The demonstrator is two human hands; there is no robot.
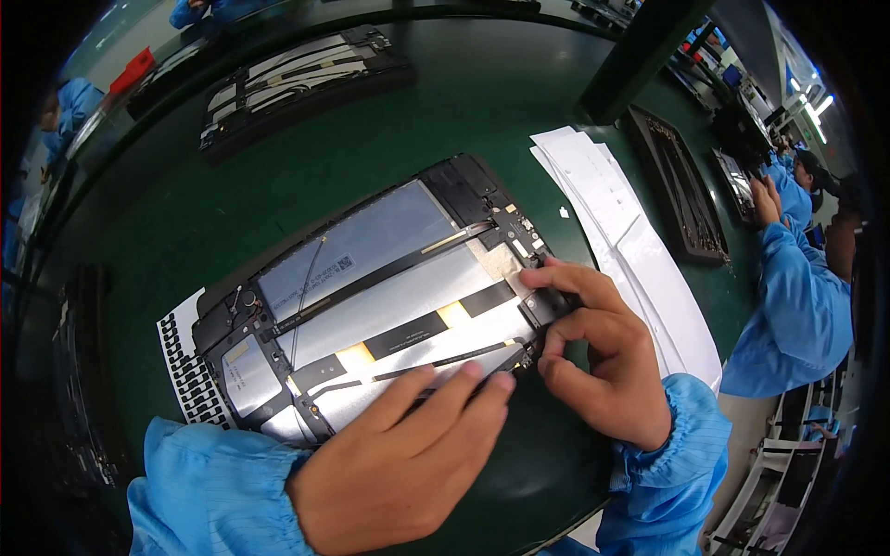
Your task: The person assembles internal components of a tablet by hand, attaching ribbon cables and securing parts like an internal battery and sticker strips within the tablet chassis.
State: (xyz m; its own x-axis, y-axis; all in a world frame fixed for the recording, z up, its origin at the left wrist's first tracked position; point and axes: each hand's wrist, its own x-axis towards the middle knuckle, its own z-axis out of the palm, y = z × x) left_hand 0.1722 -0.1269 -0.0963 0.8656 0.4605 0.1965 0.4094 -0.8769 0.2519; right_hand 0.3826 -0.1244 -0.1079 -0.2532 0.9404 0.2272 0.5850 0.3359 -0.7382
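An opened tablet (pixel 408 278) lies slantwise on a dark base, its silver battery panels, black flat cables and small circuit boards exposed. My left hand (pixel 399 463) rests along its near edge, fingers stretched out and holding nothing. At the right end, my right hand (pixel 607 361) has its index fingertip on the board area by the corner. Its thumb and another finger are bent together at the tablet's edge; what lies between them is hidden. Under the tablet's left end sticks out a white sheet (pixel 192 375) with rows of small black pieces.
White paper sheets (pixel 640 269) lie right of the tablet, near a small white scrap (pixel 564 212). Beyond them is a black tray (pixel 681 185) of thin cables. More opened devices (pixel 306 79) lie at the back, near a green post (pixel 640 65). A co-worker's blue sleeve (pixel 797 306) is at right.
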